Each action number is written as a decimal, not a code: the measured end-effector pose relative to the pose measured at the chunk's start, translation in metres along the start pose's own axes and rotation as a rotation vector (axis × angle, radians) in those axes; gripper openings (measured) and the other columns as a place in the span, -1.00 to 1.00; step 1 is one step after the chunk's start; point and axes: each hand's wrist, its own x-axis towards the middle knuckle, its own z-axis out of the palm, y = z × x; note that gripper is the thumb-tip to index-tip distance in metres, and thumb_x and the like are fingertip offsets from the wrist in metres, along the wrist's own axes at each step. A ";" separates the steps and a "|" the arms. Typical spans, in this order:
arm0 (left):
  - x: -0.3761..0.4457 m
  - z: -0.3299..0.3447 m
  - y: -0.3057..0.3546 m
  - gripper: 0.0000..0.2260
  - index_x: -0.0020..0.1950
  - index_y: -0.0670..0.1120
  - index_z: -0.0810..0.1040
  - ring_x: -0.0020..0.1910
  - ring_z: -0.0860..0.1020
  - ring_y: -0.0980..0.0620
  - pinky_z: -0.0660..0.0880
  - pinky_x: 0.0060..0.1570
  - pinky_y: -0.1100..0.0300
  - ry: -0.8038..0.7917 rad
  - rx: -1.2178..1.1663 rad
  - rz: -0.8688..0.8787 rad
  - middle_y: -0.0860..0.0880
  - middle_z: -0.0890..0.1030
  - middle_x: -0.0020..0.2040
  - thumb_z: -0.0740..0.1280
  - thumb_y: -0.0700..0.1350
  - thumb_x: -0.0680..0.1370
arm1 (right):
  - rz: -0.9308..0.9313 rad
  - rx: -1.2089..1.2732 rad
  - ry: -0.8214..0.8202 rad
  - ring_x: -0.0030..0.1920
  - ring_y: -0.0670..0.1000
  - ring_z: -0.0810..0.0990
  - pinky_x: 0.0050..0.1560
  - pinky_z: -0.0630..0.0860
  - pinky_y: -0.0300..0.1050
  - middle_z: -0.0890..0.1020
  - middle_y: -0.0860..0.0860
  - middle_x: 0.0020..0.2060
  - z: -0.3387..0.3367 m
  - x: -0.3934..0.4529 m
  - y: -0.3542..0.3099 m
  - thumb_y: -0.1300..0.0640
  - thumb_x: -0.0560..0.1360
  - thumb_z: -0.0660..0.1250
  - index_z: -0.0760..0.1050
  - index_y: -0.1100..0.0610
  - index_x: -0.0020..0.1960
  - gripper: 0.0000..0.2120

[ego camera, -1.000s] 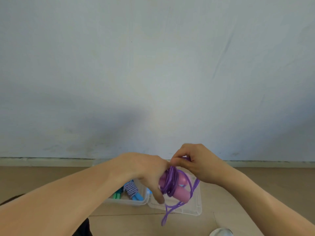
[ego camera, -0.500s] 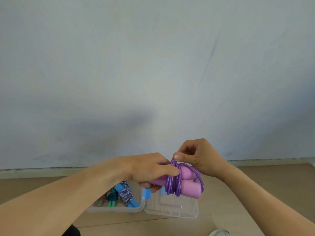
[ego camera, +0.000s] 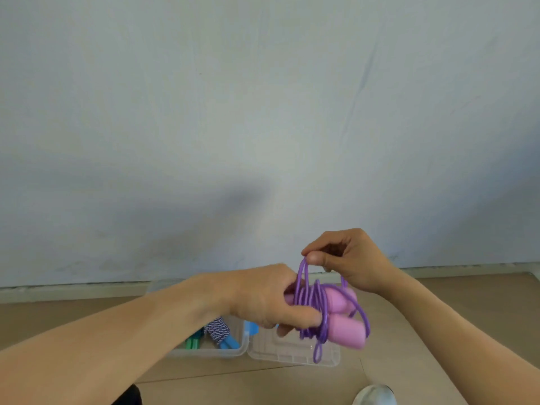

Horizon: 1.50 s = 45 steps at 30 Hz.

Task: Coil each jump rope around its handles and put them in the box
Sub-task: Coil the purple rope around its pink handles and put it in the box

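left hand [ego camera: 267,299]: still grips pink handles [ego camera: 344,323]
right hand [ego camera: 347,258]: fingers now pinch purple rope [ego camera: 309,296] loop higher

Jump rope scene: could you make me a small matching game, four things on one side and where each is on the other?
Things:
1. purple rope
2. pink handles
3. striped rope
4. lid

Places:
a. lying in the box
b. on the floor right of the box
c. held by the left hand
d. a loop pinched by the right hand

Pairs: 1-d, 2-c, 3-a, 4-b
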 end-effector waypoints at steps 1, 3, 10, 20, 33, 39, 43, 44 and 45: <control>-0.003 -0.004 0.002 -0.82 -0.09 -0.07 0.60 -0.41 0.49 0.04 0.47 -0.30 0.16 0.037 -0.080 0.049 -0.07 0.62 -0.30 0.43 0.03 0.53 | 0.021 0.075 0.022 -0.25 -0.10 0.64 -0.19 0.55 -0.22 0.72 -0.01 -0.26 -0.004 0.000 0.003 0.18 0.38 0.49 0.69 0.14 -0.13 -0.92; -0.007 -0.010 0.004 -0.83 -0.01 -0.06 0.59 -0.49 0.43 0.01 0.42 -0.31 0.01 0.090 -0.225 0.122 -0.01 0.61 -0.37 0.49 -0.03 0.50 | 0.015 0.146 -0.005 -0.18 -0.07 0.68 -0.13 0.56 -0.21 0.74 0.03 -0.20 -0.008 -0.002 0.006 0.32 0.38 0.51 0.67 0.19 -0.11 -0.88; 0.001 -0.015 -0.005 -0.35 0.33 -0.23 0.38 -0.49 0.45 -0.02 0.37 -0.50 0.21 0.305 -0.647 0.093 -0.23 0.58 -0.24 0.59 -0.14 0.35 | 0.221 0.248 -0.007 -0.42 0.01 0.28 -0.39 0.25 -0.11 0.40 0.21 -0.38 0.001 -0.001 0.022 0.31 0.46 0.42 0.53 0.41 -0.18 -0.85; 0.002 -0.035 -0.013 -0.49 0.29 -0.17 0.43 -0.44 0.45 -0.04 0.38 -0.47 0.16 0.536 -0.611 -0.026 -0.17 0.55 -0.34 0.53 -0.31 0.40 | 0.176 -0.087 -0.049 -0.43 -0.02 0.27 -0.41 0.29 -0.22 0.40 0.00 -0.46 0.007 0.003 -0.022 -0.04 0.61 0.25 0.69 0.07 -0.07 -0.71; -0.002 -0.038 -0.037 -0.39 0.33 -0.08 0.20 -0.04 0.58 -0.01 0.49 -0.10 0.16 0.410 0.404 -0.328 -0.06 0.58 0.08 0.49 0.04 0.47 | 0.085 -0.632 -0.099 -0.46 0.01 0.44 -0.39 0.38 -0.16 0.56 -0.02 -0.46 0.007 -0.013 -0.061 -0.06 0.58 0.26 0.64 0.11 -0.18 -0.67; 0.004 -0.010 -0.024 -0.38 0.29 0.03 0.28 -0.17 0.54 0.04 0.45 -0.20 0.18 0.164 0.538 -0.118 0.03 0.57 -0.09 0.57 -0.03 0.37 | -0.064 -0.500 -0.128 -0.40 -0.15 0.56 -0.31 0.46 -0.31 0.65 -0.08 -0.42 0.010 -0.010 -0.055 -0.08 0.45 0.46 0.65 0.00 -0.24 -0.83; -0.001 -0.019 -0.017 -0.40 0.27 0.20 0.39 -0.31 0.48 0.27 0.37 -0.27 0.40 0.224 0.514 0.020 0.17 0.54 -0.21 0.58 -0.08 0.34 | -0.005 -0.243 -0.014 -0.40 -0.11 0.53 -0.33 0.47 -0.24 0.66 0.02 -0.42 0.004 -0.006 -0.038 -0.06 0.24 0.61 0.66 0.12 -0.30 -0.74; -0.001 -0.018 -0.016 -0.42 0.25 0.19 0.41 -0.32 0.47 0.30 0.35 -0.29 0.42 0.230 0.507 0.040 0.16 0.55 -0.22 0.58 -0.08 0.34 | 0.012 -0.216 0.001 -0.40 -0.10 0.51 -0.34 0.45 -0.21 0.64 0.04 -0.43 0.002 -0.004 -0.034 -0.09 0.18 0.62 0.64 0.14 -0.31 -0.68; -0.002 -0.015 -0.015 -0.44 0.25 0.19 0.42 -0.33 0.47 0.32 0.33 -0.30 0.44 0.235 0.491 0.052 0.14 0.58 -0.21 0.58 -0.08 0.34 | 0.030 -0.188 0.006 -0.40 -0.08 0.49 -0.35 0.43 -0.20 0.62 0.04 -0.45 0.000 -0.003 -0.028 -0.12 0.13 0.63 0.62 0.15 -0.32 -0.62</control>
